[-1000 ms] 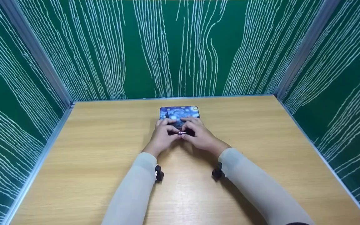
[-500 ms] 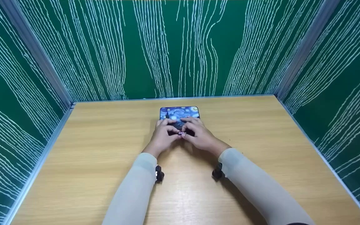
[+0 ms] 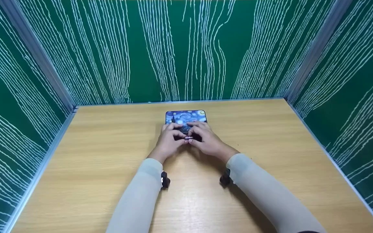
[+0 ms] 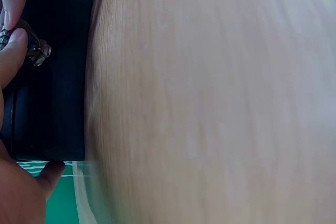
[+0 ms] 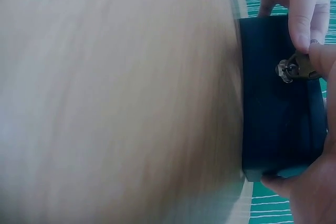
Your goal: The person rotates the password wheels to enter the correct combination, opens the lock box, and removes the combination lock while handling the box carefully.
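A dark box (image 4: 52,108) has a blue swirling night-sky painting on its lid (image 3: 186,116). On its near side a metal clasp (image 5: 285,70) carries a small combination padlock (image 3: 188,138), whose ridged dial end shows in the left wrist view. My left hand (image 3: 169,139) pinches one end of this padlock, its other fingers resting along the box's left side and lid. From the right, my right hand (image 3: 207,140) pinches the other end, with its remaining fingers over the lid and right side. Fingertips partly hide the dials.
The box stands on a wooden table (image 3: 102,155), toward the back. Green walls (image 3: 199,48) with white wavy lines enclose the table at the back and both sides. A small black wrist camera (image 3: 165,180) sits at the left cuff, another camera (image 3: 225,178) at the right.
Small shifts of the thumb and fingertips at the padlock leave a little more of it showing than half a second ago. Box and arms stay in place.
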Action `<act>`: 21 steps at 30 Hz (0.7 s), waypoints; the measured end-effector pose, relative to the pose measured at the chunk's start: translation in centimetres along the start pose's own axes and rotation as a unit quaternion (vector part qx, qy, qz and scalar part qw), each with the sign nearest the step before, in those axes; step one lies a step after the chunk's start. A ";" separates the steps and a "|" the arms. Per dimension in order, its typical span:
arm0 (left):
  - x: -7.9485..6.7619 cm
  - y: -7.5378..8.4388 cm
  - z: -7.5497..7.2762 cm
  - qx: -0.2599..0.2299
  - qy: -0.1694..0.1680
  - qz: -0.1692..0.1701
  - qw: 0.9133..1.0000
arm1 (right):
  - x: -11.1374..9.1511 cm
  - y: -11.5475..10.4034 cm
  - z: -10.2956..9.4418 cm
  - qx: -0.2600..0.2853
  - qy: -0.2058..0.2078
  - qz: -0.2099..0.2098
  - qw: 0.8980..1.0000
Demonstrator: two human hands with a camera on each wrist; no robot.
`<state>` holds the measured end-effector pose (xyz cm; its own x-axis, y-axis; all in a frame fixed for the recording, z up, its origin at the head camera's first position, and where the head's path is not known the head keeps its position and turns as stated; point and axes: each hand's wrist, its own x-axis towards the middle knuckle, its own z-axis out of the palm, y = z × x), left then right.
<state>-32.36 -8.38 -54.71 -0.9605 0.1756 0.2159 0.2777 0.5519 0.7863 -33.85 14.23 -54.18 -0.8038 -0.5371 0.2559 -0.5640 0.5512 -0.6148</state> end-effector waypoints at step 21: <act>0.1 -0.1 0.0 -0.007 -0.001 0.003 1.000 | 0.0 0.1 0.0 -0.013 -0.004 -0.002 1.000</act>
<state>-32.47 -8.43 -54.80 -0.9587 0.1814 0.2192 0.2833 0.5389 0.7933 -33.86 14.29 -54.27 -0.7996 -0.5451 0.2519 -0.5725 0.5654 -0.5938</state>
